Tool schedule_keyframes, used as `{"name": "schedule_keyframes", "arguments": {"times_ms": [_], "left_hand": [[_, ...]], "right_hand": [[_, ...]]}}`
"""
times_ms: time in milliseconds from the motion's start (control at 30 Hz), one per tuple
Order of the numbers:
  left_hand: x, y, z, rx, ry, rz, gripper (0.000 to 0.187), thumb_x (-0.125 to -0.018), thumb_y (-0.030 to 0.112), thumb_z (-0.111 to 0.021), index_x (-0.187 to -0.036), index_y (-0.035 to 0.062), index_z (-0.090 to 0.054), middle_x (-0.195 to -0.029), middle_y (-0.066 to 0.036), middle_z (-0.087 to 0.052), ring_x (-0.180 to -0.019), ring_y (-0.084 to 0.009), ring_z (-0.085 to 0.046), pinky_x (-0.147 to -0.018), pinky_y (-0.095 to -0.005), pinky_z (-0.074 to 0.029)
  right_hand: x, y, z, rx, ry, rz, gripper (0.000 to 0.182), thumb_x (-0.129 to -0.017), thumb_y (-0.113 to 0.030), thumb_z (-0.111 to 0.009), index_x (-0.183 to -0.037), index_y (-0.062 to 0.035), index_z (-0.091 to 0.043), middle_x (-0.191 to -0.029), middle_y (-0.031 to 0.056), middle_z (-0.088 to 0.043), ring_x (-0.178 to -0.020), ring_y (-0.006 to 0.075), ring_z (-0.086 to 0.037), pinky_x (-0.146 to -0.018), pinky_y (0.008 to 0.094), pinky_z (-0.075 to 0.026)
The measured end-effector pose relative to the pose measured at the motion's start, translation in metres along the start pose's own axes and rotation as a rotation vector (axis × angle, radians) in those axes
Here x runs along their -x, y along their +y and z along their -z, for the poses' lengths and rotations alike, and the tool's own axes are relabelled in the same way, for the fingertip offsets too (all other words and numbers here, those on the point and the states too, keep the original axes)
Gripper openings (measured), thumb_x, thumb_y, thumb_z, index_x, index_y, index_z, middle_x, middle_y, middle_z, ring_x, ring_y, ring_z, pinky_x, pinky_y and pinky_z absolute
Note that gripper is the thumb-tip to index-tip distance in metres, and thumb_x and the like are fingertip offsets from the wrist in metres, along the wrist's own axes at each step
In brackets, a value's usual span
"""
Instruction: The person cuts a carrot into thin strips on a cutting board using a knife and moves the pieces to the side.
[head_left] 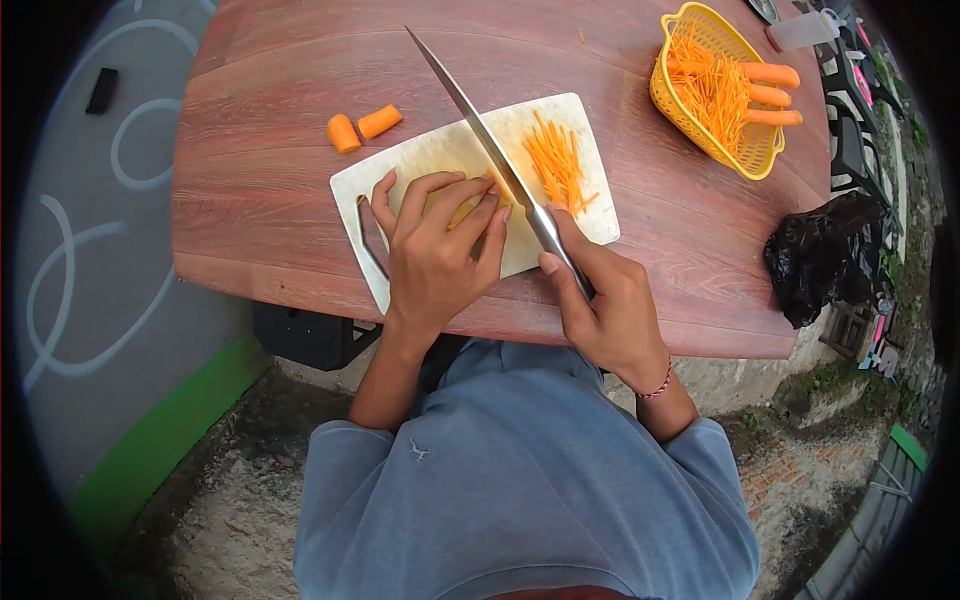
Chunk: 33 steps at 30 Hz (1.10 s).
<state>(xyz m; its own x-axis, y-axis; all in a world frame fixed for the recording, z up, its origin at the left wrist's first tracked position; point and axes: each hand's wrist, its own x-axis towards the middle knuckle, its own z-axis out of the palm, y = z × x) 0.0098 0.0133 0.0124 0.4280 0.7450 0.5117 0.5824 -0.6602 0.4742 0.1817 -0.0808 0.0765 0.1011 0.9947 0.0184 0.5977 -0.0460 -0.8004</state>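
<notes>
A large kitchen knife (pixel 478 125) is in my right hand (pixel 612 300), its fingers wrapped round the handle and its long blade slanting up and left across the white cutting board (pixel 450 150). My left hand (pixel 440 240) presses its bent fingertips on a piece of carrot (pixel 500 188), mostly hidden under the fingers, right beside the blade. Right of the knife lies a pile of thin carrot strips (pixel 560 165) on the board. Two short carrot chunks (pixel 342 133) rest on the table just beyond the board's upper left corner.
On the reddish wooden table (pixel 270 200), a yellow basket (pixel 690 122) at the upper right holds shredded carrot and several whole carrots (pixel 770 96). A translucent bottle (pixel 803 31) stands behind it. A black plastic bag (pixel 825 255) is at the table's right edge.
</notes>
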Motion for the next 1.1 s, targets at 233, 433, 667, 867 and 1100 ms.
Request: {"name": "schedule_keyframes", "arguments": {"times_ms": [233,433,667,867,1100], "left_hand": [[0.000,0.000,0.000,-0.012,-0.005,-0.004,0.017,-0.086,0.015,-0.080,-0.100,0.0078,-0.084,-0.112,0.001,-0.077,-0.111,-0.0212,-0.067,-0.117,-0.0585,-0.027],[0.001,0.000,0.000,-0.015,-0.012,-0.006,0.018,-0.086,0.015,-0.079,-0.102,0.0080,-0.084,-0.112,0.002,-0.077,-0.112,-0.0210,-0.066,-0.116,-0.0608,-0.026],[0.002,0.000,0.001,-0.016,-0.032,-0.014,0.019,-0.086,0.016,-0.079,-0.103,0.0074,-0.083,-0.114,0.002,-0.077,-0.114,-0.0212,-0.066,-0.116,-0.0616,-0.026],[0.002,-0.002,0.000,-0.007,-0.019,-0.027,0.017,-0.087,0.016,-0.079,-0.100,0.0068,-0.083,-0.114,0.001,-0.077,-0.112,-0.0213,-0.067,-0.115,-0.0608,-0.026],[0.002,-0.001,-0.001,0.002,-0.003,-0.012,0.016,-0.087,0.016,-0.079,-0.098,0.0065,-0.083,-0.114,0.001,-0.077,-0.110,-0.0208,-0.067,-0.115,-0.0603,-0.026]], "right_hand": [[0.008,-0.007,-0.002,0.021,-0.041,-0.045,0.046,-0.101,-0.010,-0.069,-0.145,0.0034,-0.061,-0.095,0.0250,-0.072,-0.083,0.0405,-0.073,-0.074,0.0457,-0.057],[0.016,-0.007,-0.002,0.003,-0.027,-0.043,0.046,-0.102,-0.010,-0.069,-0.145,0.0033,-0.061,-0.095,0.0267,-0.071,-0.082,0.0422,-0.073,-0.074,0.0467,-0.057],[0.015,-0.007,-0.013,0.125,-0.022,-0.043,0.047,-0.103,-0.013,-0.068,-0.147,0.0009,-0.059,-0.090,0.0235,-0.071,-0.072,0.0411,-0.071,-0.065,0.0478,-0.056],[-0.021,-0.003,-0.018,0.099,0.020,-0.030,0.043,-0.104,-0.015,-0.066,-0.143,0.0002,-0.061,-0.086,0.0258,-0.070,-0.073,0.0430,-0.072,-0.065,0.0503,-0.056],[-0.017,-0.002,-0.004,0.037,0.004,-0.094,0.042,-0.103,-0.013,-0.068,-0.142,0.0032,-0.063,-0.088,0.0299,-0.071,-0.078,0.0434,-0.074,-0.071,0.0450,-0.058]]}}
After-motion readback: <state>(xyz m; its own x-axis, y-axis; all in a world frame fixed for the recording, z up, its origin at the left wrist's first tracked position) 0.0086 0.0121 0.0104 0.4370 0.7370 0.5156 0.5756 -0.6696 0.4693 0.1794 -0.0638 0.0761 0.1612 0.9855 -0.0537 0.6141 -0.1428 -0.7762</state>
